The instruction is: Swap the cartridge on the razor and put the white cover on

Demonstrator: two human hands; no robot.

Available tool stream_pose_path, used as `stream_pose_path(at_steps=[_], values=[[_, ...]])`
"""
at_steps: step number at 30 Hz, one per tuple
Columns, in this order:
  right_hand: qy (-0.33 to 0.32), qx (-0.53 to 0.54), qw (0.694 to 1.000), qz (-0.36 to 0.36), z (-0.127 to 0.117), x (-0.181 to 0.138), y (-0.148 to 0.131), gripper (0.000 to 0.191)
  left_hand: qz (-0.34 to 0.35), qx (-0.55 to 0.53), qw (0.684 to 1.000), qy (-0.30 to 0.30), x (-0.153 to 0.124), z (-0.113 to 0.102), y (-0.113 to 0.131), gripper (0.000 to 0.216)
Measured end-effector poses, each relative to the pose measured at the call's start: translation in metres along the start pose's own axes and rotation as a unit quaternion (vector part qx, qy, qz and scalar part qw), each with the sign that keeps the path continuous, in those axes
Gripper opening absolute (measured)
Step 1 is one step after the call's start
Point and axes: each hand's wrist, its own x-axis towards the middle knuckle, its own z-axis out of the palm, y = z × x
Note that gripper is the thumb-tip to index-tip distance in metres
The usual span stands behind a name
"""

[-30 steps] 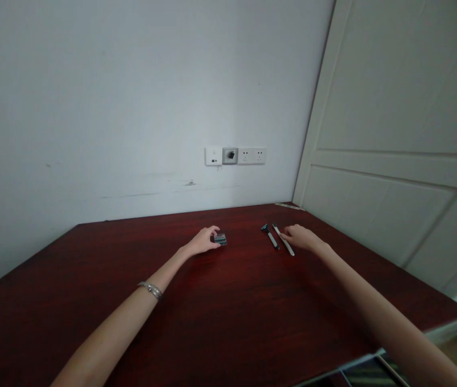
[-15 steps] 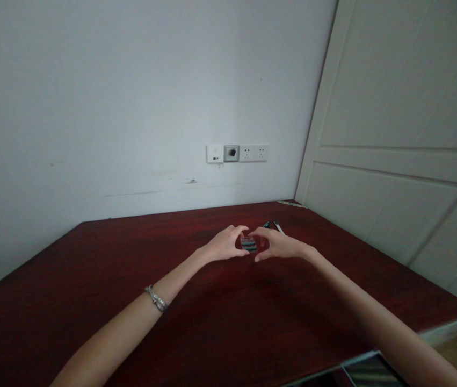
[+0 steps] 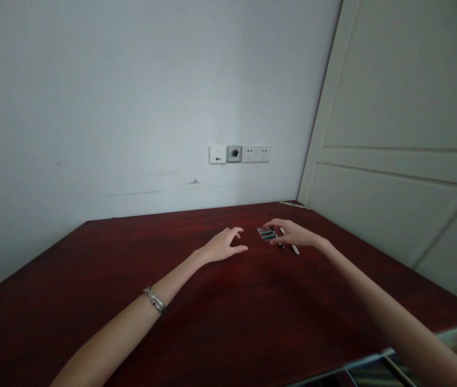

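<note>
My right hand (image 3: 288, 233) is closed around the right side of a small clear flat case (image 3: 266, 234) with dark and greenish bands, thumb below and fingers above. To its left, my left hand (image 3: 223, 245) is held apart from the case, thumb and fingers spread with nothing between them. A bracelet (image 3: 154, 300) circles the left wrist. Under and beside the right hand lie a slim pale stick (image 3: 295, 249) and a small dark object (image 3: 280, 245), both partly hidden by that hand.
The dark red table (image 3: 196, 333) runs back to a white wall with a row of sockets (image 3: 248, 154). A pale panelled door (image 3: 397, 177) borders its right side. A thin strip (image 3: 295, 205) lies in the far corner. A dark glossy panel (image 3: 369, 372) shows at the bottom edge.
My right hand has moved right and slightly away with the clear case. The left hand has let go of it and stays about where it was. The view has shifted slightly.
</note>
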Motion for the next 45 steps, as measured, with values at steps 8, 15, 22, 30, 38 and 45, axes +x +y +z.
stream_pose_path(at_steps=[8, 15, 22, 30, 38, 45], values=[[0.024, -0.024, 0.988, 0.15, -0.026, -0.01, 0.109, 0.06, -0.067, 0.015, 0.997, 0.021, -0.021, -0.011, -0.047, 0.051], [-0.027, 0.01, 0.987, 0.16, -0.015, -0.018, 0.175, 0.066, -0.118, 0.026, 0.992, 0.047, -0.039, -0.019, -0.084, 0.049], [-0.032, 0.016, 0.988, 0.151, -0.004, -0.014, 0.203, 0.072, -0.149, 0.041, 0.984, 0.092, -0.054, -0.019, -0.112, 0.043], [-0.03, 0.038, 0.987, 0.154, -0.005, -0.012, 0.197, 0.069, -0.19, 0.074, 0.969, 0.138, -0.071, -0.023, -0.139, 0.042], [0.206, -0.059, 0.972, 0.092, 0.003, 0.032, 0.117, 0.037, -0.305, 0.179, 0.932, 0.078, -0.087, -0.024, -0.145, 0.056], [0.093, -0.084, 0.988, -0.093, 0.092, 0.094, -0.017, 0.033, -0.353, 0.199, 0.914, 0.03, -0.097, -0.019, -0.14, 0.066]])
